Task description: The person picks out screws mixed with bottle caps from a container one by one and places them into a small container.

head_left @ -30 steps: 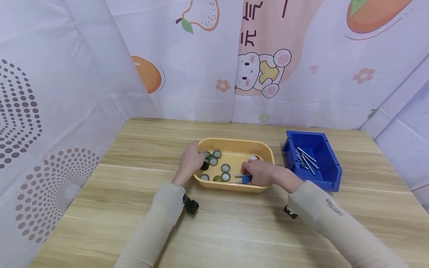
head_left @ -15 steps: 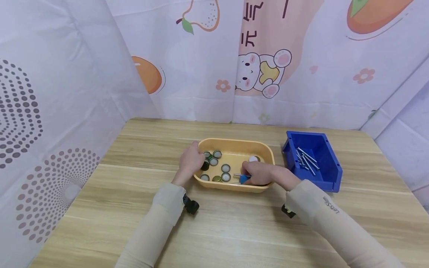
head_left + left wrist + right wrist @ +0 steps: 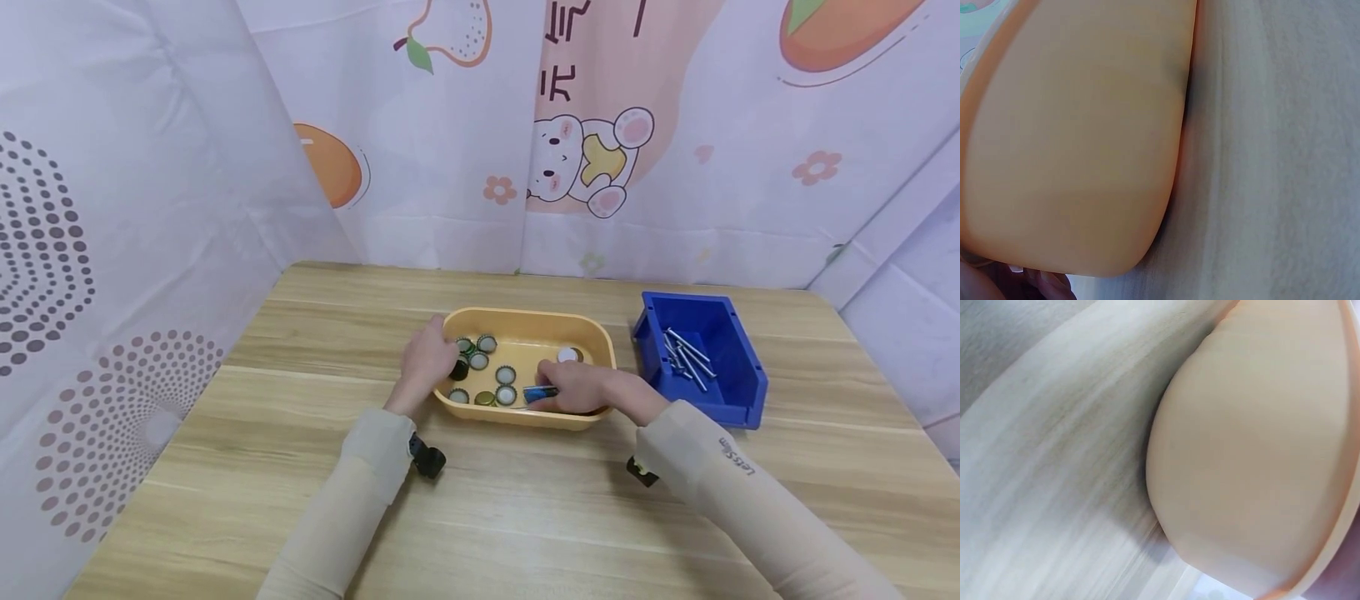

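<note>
My left hand (image 3: 429,357) grips the left end of a yellow plastic tub (image 3: 540,420); in the left wrist view, its fingers (image 3: 1054,284) show at the tub's end. My right hand (image 3: 577,385) reaches over the right front rim into the tub. Its thumb and index finger pinch a thin silver screw (image 3: 536,388), with a small blue piece (image 3: 538,396) right beside it. Several bottle caps (image 3: 506,376) lie in the tub, mostly at the left and middle. A white cap (image 3: 567,355) lies beyond the right hand. The tub's wall hides the right fingers in the right wrist view.
A blue open-front bin (image 3: 738,350) stands right of the tub, several silver screws (image 3: 692,354) inside it. Both stand on a wood-grain table (image 3: 525,517). Printed curtains (image 3: 420,225) hang behind the table and at its left side.
My right hand has shifted slightly left within the tub, and the blue piece by its fingertips has moved left with it. My left hand stays on the tub's end.
</note>
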A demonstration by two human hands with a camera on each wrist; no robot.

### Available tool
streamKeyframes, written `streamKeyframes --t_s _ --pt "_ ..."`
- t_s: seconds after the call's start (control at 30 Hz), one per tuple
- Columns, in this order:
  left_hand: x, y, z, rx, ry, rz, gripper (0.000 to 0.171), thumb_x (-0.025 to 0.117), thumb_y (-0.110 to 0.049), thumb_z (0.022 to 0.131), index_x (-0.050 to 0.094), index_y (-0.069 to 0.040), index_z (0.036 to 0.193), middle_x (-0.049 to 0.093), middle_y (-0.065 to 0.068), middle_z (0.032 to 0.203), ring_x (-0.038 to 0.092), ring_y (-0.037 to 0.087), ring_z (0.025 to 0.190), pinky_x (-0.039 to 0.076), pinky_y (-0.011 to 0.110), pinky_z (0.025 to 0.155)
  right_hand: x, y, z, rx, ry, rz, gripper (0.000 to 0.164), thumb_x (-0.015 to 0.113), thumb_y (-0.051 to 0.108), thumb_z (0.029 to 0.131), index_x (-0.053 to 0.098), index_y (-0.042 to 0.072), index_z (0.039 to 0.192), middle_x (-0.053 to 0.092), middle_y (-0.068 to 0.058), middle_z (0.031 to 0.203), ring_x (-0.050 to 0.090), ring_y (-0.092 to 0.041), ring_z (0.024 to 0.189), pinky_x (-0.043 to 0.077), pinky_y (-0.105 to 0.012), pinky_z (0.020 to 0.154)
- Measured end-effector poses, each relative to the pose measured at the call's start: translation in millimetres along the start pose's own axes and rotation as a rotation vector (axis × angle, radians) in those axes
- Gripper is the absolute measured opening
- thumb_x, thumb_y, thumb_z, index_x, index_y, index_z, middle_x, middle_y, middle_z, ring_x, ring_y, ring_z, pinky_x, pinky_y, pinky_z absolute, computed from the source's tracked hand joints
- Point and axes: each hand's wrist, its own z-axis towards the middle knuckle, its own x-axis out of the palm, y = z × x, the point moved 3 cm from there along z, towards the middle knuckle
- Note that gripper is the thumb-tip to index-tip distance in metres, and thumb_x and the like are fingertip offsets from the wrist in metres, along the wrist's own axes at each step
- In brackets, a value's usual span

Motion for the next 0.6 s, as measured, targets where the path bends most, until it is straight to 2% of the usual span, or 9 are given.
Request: streamKeyframes --t_s 0.17,0.37,0.6 --pt "-0.1 -0.4 -0.5 0.000 0.000 -0.002 0.045 0.051 -0.014 0.093 0.050 -0.008 0.137 0.067 0.013 0.101 0.059 0.026 0.075 0.041 0.032 0.060 -2.9 0.8 -1.3 -0.051 -0.010 -0.017 0.023 0.052 0.033 0.101 0.062 0.012 0.102 0.062 0.001 0.088 0.053 -0.010 0.077 0.044 -0.027 0.073" --pt "-0.1 -0.3 -0.1 -0.002 0.001 -0.015 0.046 0.051 -0.013 0.092 0.050 -0.008 0.138 0.068 0.014 0.102 0.060 0.025 0.072 0.042 0.030 0.056 -9.7 4.4 -4.4 -0.034 -0.058 -0.064 0.016 0.061 0.027 0.097 0.062 0.011 0.094 0.062 0.001 0.081 0.053 -0.011 0.072 0.042 -0.024 0.066" --pt "-0.4 -0.8 0.2 0.001 0.003 -0.008 0.045 0.051 -0.014 0.093 0.049 -0.008 0.138 0.068 0.014 0.104 0.061 0.026 0.075 0.042 0.030 0.057 -18.9 4.9 -8.6 -0.032 -0.069 0.080 0.019 0.066 0.019 0.094 0.064 0.003 0.106 0.067 -0.005 0.089 0.057 -0.014 0.080 0.047 -0.027 0.074"
